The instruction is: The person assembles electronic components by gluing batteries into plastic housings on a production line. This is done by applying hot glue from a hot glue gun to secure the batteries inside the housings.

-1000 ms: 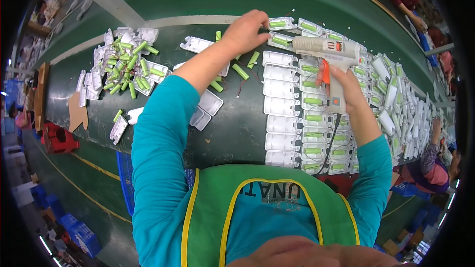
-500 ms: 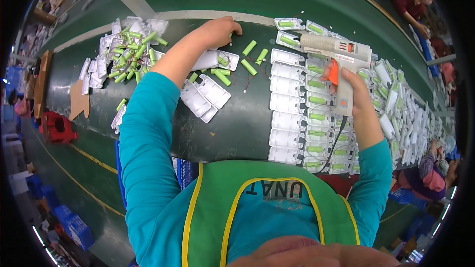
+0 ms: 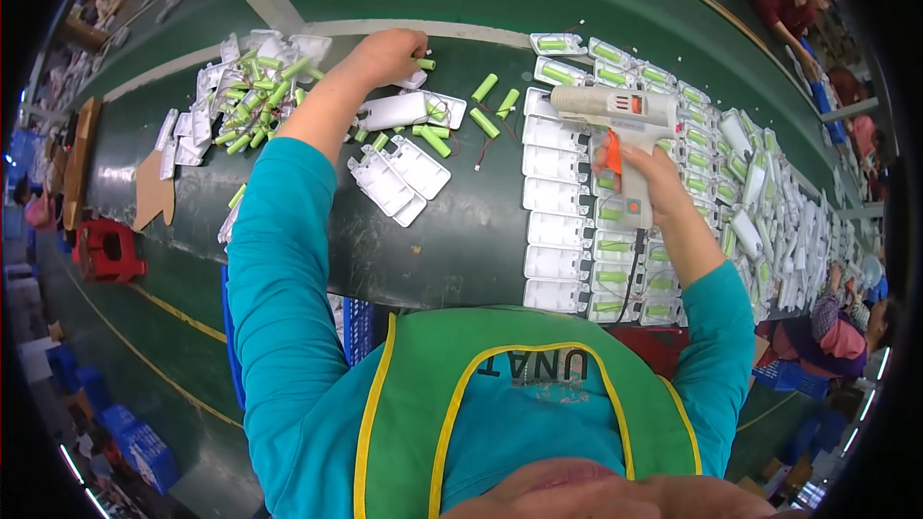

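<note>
My right hand (image 3: pixel 646 173) is wrapped round the grip of a pale hot glue gun (image 3: pixel 615 108) with an orange trigger (image 3: pixel 613 152). The gun points left above rows of white plastic shells (image 3: pixel 557 229), many holding green batteries (image 3: pixel 611 277). At the bench's far side, my left hand (image 3: pixel 389 56) is closed, a green battery (image 3: pixel 426 64) showing at its fingertips. How far the fingers wrap it is hidden. A white piece (image 3: pixel 413 80) lies just below that hand. Nearby are loose green batteries (image 3: pixel 484 123) with thin wires and stacked empty shells (image 3: pixel 415 169).
A heap of shells and green batteries (image 3: pixel 260 86) is at the left, beside a brown cardboard piece (image 3: pixel 154 192). More filled shells (image 3: pixel 769 202) crowd the right. A cord (image 3: pixel 635 274) hangs from the gun. A red stool (image 3: pixel 108 250) stands on the floor; other people work at far right.
My left hand has moved left and slightly up, the green battery at its fingers shifting with it. My right hand has carried the glue gun left over the shell rows.
</note>
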### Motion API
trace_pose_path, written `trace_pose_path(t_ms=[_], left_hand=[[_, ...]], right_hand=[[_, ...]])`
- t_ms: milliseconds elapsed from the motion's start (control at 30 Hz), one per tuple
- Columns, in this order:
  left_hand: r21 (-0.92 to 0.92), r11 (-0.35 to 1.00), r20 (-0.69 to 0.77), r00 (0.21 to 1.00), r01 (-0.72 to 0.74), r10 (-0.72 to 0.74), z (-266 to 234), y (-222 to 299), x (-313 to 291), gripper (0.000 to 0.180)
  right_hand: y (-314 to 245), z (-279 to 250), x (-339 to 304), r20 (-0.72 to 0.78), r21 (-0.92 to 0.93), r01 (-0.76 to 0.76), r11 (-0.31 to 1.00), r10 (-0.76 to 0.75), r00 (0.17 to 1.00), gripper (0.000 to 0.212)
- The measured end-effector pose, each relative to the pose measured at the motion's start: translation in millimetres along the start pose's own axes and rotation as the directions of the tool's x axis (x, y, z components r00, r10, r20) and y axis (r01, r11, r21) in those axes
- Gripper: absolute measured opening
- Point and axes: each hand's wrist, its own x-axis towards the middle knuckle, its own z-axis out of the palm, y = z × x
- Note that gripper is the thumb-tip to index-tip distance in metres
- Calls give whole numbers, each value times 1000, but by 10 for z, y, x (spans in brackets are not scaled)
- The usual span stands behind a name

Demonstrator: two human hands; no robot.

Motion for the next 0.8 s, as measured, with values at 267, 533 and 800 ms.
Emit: trace_pose_path(t_ms=[267,533,800], left_hand=[[-334,943,-460,872,4,-166,-42,-16,-53,34],[-983,169,-134,916,-74,-377,-233,464,-146,31],[-988,-77,142,976,131,-167,-55,831,-178,41]], right_hand=[[-41,-1,-56,36,-80,56,995,-54,998,39],[-49,19,1,21,-110,-32,993,34,999,35],[-140,35,-82,16,-178,9,984,-6,1000,30]])
